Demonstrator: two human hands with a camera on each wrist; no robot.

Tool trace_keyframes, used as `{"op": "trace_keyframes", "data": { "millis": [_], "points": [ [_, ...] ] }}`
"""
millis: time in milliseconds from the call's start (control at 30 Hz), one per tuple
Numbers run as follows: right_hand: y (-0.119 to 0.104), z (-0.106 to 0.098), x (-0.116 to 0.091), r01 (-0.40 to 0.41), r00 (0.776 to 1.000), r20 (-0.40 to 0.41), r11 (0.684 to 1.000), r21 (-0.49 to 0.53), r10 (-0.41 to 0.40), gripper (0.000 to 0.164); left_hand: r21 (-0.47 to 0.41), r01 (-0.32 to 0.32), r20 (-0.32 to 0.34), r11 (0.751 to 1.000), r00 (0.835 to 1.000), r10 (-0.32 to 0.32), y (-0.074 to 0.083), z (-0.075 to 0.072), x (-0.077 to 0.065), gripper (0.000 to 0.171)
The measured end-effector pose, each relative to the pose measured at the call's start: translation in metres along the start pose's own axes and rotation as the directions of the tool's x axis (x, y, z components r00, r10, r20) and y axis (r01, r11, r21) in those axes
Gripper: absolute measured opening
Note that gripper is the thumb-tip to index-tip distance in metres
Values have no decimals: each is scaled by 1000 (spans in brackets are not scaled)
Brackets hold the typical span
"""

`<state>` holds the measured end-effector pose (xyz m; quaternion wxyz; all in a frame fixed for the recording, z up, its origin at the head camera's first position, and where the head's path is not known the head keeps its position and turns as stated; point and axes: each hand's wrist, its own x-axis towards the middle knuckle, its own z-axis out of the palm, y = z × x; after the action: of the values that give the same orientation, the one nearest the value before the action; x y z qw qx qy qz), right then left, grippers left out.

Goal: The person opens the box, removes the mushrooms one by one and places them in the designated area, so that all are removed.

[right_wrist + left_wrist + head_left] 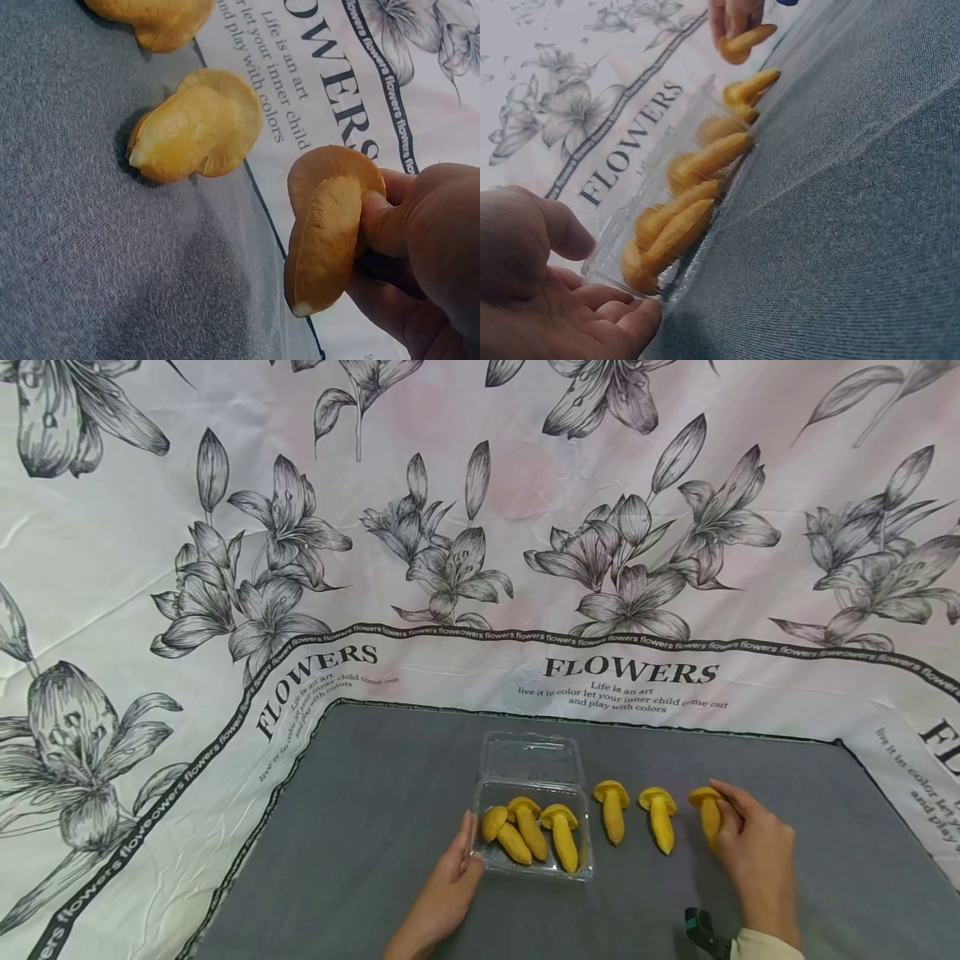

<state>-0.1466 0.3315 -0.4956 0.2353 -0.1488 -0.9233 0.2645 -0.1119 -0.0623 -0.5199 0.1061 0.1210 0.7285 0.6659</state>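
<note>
A clear plastic clamshell box (531, 872) lies on the grey cloth with its lid (529, 758) folded back. Inside it are three yellow model mushrooms, one of them a mushroom (564, 839) on the right side. My left hand (453, 877) grips the box by its left edge, thumb and fingers on either side in the left wrist view. Right of the box, a mushroom (612, 812) and another mushroom (660, 821) lie in a row. At the row's right end my right hand (757, 852) pinches a mushroom (330, 232) between thumb and fingers, its stem pointing toward me.
The grey cloth (360, 827) spreads under everything. Behind and around it runs a white cloth with printed flowers (450, 577) and black lettering. A dark strap (705, 931) shows at the right wrist, beside a pale sleeve (765, 946).
</note>
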Motion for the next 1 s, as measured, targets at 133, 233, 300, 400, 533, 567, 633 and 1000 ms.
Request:
{"op": "trace_keyframes", "data": {
  "millis": [133,233,300,400,533,567,633,1000],
  "points": [
    [3,1,3,-13,1000,27,1000,-10,13,31,-1,-4,3,1000,1000,4,1,0,1,67],
    [5,3,4,-27,998,53,999,-21,28,31,-7,-3,7,1000,1000,3,1,0,1,67],
    [6,4,4,-36,997,64,999,-26,38,31,-8,-1,8,1000,1000,1,0,0,0,67],
    [8,6,5,-38,996,74,999,-30,40,31,-7,-2,8,1000,1000,2,0,-1,0,67],
    [9,8,7,-26,997,76,999,-31,29,31,-8,-9,7,1000,1000,9,0,-1,0,67],
    [10,8,7,-21,997,73,999,-31,24,30,-8,-12,7,1000,1000,12,0,-1,1,67],
    [10,10,8,-19,997,71,999,-28,21,30,-10,-13,6,1000,1000,13,0,0,1,67],
    [11,14,11,-25,996,88,999,-31,28,29,-7,7,11,1000,1000,-7,1,-1,1,67]
  ]
}}
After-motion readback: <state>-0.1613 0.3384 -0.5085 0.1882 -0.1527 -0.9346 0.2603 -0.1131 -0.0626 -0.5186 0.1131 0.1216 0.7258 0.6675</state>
